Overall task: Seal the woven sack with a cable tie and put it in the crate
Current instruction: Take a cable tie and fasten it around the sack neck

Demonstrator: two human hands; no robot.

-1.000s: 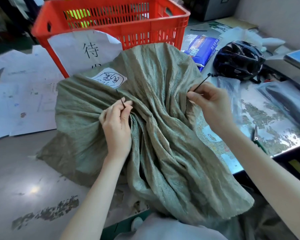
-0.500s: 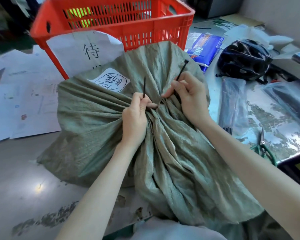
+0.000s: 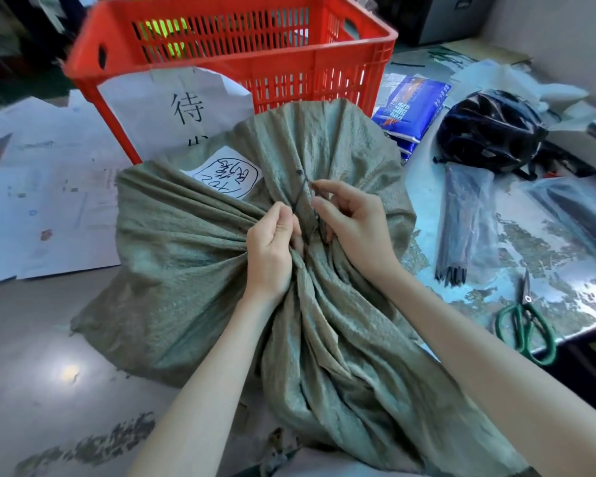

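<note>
Green woven sack (image 3: 193, 270) lies on the desk (image 3: 31, 339) before the crate (image 3: 324, 80); left hand (image 3: 272, 249) and right hand (image 3: 355, 228) each pinch the cable tie (image 3: 300, 191) at its bunched neck. Folds could slip out before locking.

Single head-worn wide-angle view, set above the near edge of the bench (image 3: 31, 339), facing forward and steeply down at close range, with the sack (image 3: 186, 270) filling centre frame and the crate (image 3: 283, 62) at the far, upper edge.
</note>
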